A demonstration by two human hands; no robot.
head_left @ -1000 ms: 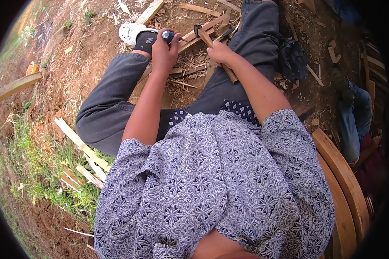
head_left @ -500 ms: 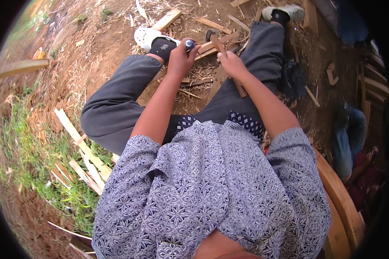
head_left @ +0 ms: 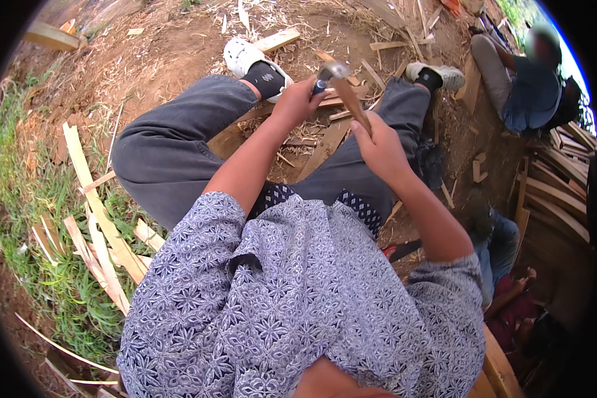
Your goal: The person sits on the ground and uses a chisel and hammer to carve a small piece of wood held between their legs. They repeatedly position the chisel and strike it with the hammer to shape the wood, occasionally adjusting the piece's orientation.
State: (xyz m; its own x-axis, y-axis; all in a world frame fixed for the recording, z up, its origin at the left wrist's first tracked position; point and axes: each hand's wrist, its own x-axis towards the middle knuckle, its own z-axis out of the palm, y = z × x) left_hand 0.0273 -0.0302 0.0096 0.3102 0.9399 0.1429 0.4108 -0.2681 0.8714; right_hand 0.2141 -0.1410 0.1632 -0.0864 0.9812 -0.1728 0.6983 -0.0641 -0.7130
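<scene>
I sit on the ground with both legs stretched out in dark trousers. My right hand (head_left: 380, 144) grips the wooden handle of a hammer (head_left: 347, 93), whose metal head is raised above the work. My left hand (head_left: 300, 101) is closed around a small dark blue object (head_left: 320, 85) just under the hammer head; what it is I cannot tell. A wooden board (head_left: 325, 149) lies between my legs below both hands, among wood chips and thin strips.
Split wooden slats (head_left: 99, 219) lie on the grass at my left. Loose offcuts (head_left: 278, 40) litter the dirt ahead. A seated person (head_left: 530, 79) is at the upper right beside stacked planks (head_left: 557, 186); another person's jeans-clad leg (head_left: 501, 249) is close on my right.
My right hand has lifted the hammer so its head now stands above my left hand. Both hands sit slightly lower and more central in the picture than before.
</scene>
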